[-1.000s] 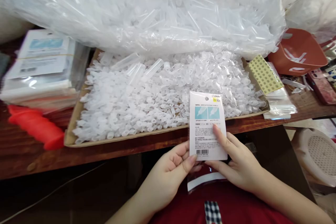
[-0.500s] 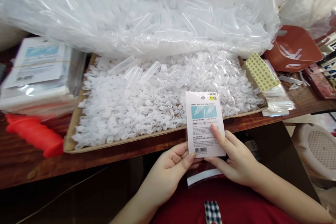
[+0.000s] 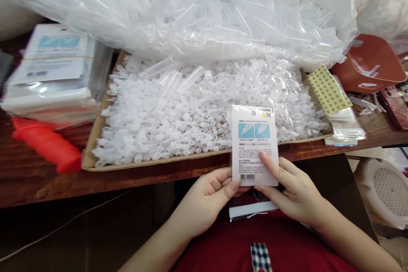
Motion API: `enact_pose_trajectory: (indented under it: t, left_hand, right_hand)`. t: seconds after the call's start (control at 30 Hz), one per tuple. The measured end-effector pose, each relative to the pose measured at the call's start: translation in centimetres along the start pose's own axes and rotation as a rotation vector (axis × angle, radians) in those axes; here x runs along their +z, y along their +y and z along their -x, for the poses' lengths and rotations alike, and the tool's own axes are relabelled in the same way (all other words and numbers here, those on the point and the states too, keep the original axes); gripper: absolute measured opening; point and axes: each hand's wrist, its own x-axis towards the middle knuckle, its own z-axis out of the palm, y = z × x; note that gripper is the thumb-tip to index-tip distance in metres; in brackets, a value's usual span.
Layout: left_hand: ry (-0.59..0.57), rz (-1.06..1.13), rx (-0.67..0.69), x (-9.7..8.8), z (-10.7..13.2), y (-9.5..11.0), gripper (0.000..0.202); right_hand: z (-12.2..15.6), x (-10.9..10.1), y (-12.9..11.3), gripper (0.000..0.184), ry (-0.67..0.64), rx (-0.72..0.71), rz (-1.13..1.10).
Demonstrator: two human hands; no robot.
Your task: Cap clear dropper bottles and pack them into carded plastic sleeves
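Note:
Both hands hold a white printed packaging card (image 3: pixel 254 142) with two blue pictures and a barcode, upright over the table's front edge. My left hand (image 3: pixel 204 204) pinches its lower left corner with the fingers curled. My right hand (image 3: pixel 288 191) grips its lower right side, the thumb pressed on the printed face. A clear sleeve (image 3: pixel 251 210) lies on my lap under the hands. Just beyond the card, a flat cardboard tray (image 3: pixel 92 153) is heaped with small clear plastic caps (image 3: pixel 178 119) and a few clear tubes (image 3: pixel 174 78).
A big clear bag of plastic tubes (image 3: pixel 191 12) fills the back of the wooden table (image 3: pixel 41 187). Stacked packets (image 3: pixel 54 72) and a red object (image 3: pixel 47 146) lie at left. At right are a yellow dotted sheet (image 3: pixel 328 90), an orange bin (image 3: pixel 369 66) and a white basket (image 3: pixel 385 191).
The card and both hands keep the same grip; the view has shifted slightly, with the card now a little further right and higher than half a second ago.

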Motion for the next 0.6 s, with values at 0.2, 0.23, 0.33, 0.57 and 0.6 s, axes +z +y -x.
enact_pose_trajectory:
  t: [0.2,0.23,0.33,0.57,0.6]
  left_hand:
    - [-0.06,0.03,0.003,-0.4,-0.3,0.2,0.028]
    - [-0.069,0.03,0.005,-0.5,-0.3,0.1,0.029]
    - [-0.071,0.012,0.012,-0.7,-0.4,0.3,0.029]
    - [-0.03,-0.032,0.057,-0.6,-0.4,1.3,0.028]
    - [-0.029,-0.048,0.063,-0.6,-0.4,1.4,0.028]
  right_hand:
    - [-0.2,0.2,0.3,0.066,0.008,-0.012,0.005]
    - [-0.2,0.2,0.3,0.066,0.01,-0.011,0.015]
    - [-0.3,0.0,0.4,0.067,0.004,-0.004,0.026]
    - [-0.6,-1.0,0.8,0.061,0.039,-0.055,-0.027]
    - [-0.6,-1.0,0.8,0.061,0.049,-0.064,-0.03]
